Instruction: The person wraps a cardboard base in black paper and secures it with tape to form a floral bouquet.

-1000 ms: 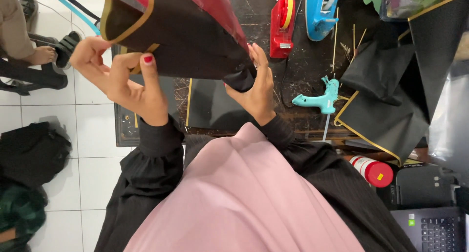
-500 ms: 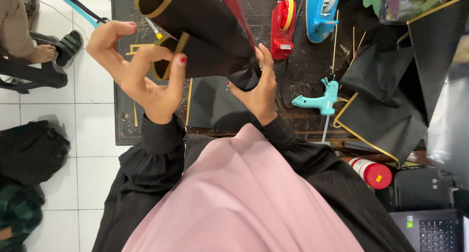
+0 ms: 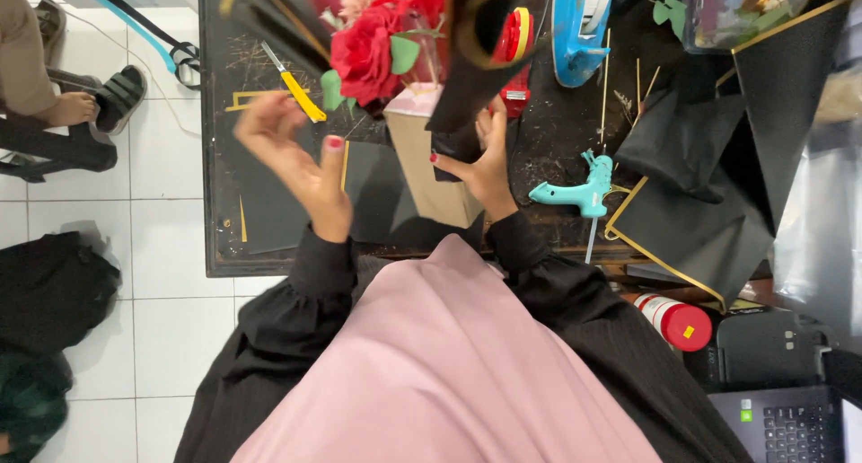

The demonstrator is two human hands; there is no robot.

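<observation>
Black wrapping paper [image 3: 476, 77] up near top centre, folded and gold-edged, pinched along its lower end by the right hand [image 3: 480, 162], thumb and fingers closed on the sheet. Just left of it, touching or nearly: a bouquet with a red rose [image 3: 364, 54] poking out of a tan paper cone [image 3: 431, 171]. Left hand [image 3: 296, 153] hovering free left of the cone, fingers spread and curled, gripping nothing, kinda blurry. Yellow-handled cutter [image 3: 296, 90] lying on the dark worktable [image 3: 215, 238] behind that hand. Teal glue gun [image 3: 575, 194] off to the right, more black sheets [image 3: 709, 220] beyond it. Red can [image 3: 673, 319] at lower right, laptop [image 3: 790, 423] in the corner.
</observation>
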